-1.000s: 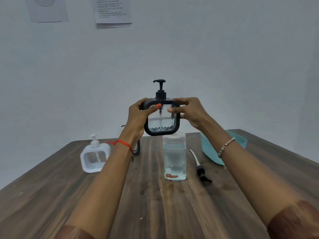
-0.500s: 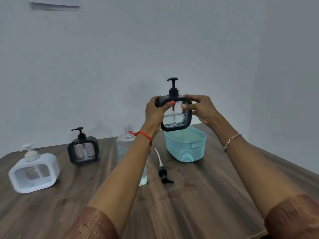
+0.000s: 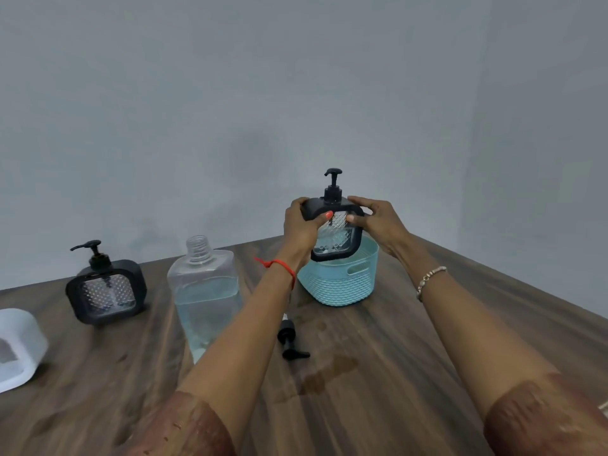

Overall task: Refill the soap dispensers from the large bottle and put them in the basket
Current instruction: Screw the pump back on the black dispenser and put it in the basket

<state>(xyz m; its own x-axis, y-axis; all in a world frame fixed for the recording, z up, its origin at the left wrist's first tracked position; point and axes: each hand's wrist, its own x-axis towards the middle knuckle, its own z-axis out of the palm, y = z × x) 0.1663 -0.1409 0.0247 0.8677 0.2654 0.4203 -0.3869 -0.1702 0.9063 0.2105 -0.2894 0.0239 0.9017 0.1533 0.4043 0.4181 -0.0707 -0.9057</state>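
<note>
Wooden table [image 3: 378, 390], white dispenser [image 3: 16, 350] cut off

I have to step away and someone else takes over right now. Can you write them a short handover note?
Left hand and right hand: both grip the black dispenser, upright, at the mouth of the blue basket, its base just inside the rim.
Large bottle: open, partly full, standing mid-table; its loose pump lies on the table beside it.
Done: the held dispenser has its pump on.
Left: lower it into the basket, then handle the second black dispenser and the white dispenser at far left.
</note>
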